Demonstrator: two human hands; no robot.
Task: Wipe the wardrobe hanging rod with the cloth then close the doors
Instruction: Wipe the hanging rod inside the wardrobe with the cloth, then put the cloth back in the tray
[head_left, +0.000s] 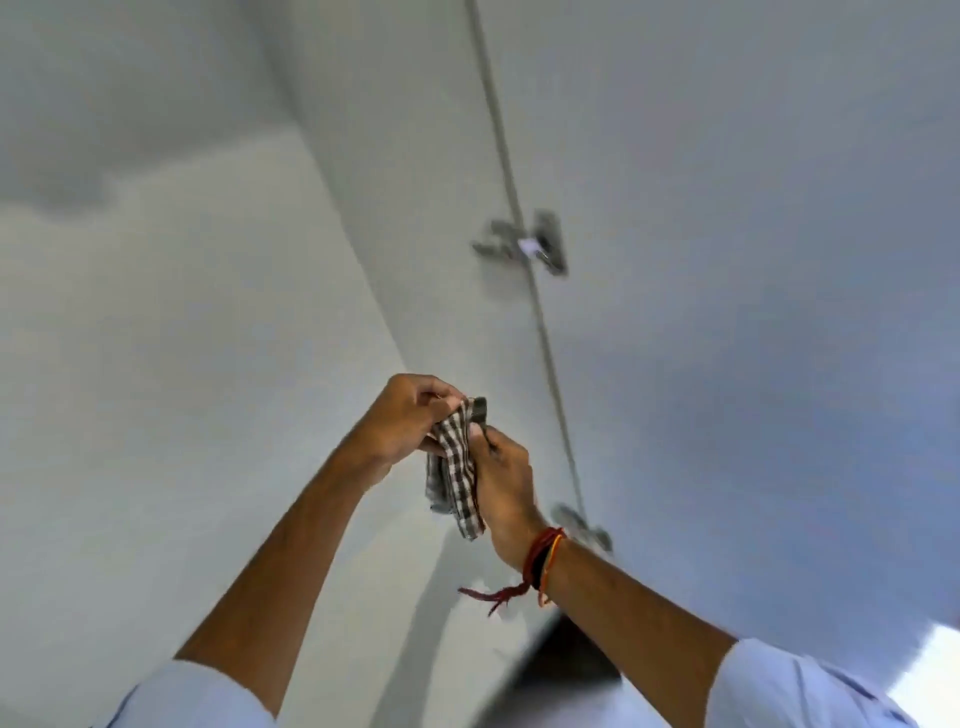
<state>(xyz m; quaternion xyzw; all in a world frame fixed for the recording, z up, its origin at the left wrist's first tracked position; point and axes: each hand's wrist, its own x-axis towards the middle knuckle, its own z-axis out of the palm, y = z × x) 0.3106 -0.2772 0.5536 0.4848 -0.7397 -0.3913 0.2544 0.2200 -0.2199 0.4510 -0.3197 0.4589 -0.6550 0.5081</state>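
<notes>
A grey-and-white checked cloth (456, 470) hangs folded between both hands, in front of the white wardrobe. My left hand (402, 421) pinches its top edge. My right hand (506, 480), with red and yellow threads at the wrist, grips its right side. Behind them the two wardrobe doors (727, 260) stand shut, a thin seam (524, 244) running between them. Metal handles (524, 244) sit at the seam higher up, and another metal handle (582, 525) sits lower, just right of my right wrist. The hanging rod is not in view.
A white side wall (182, 364) runs along the left of the wardrobe. A dark gap (566, 654) shows near the bottom between my forearms. The view is blurred by motion.
</notes>
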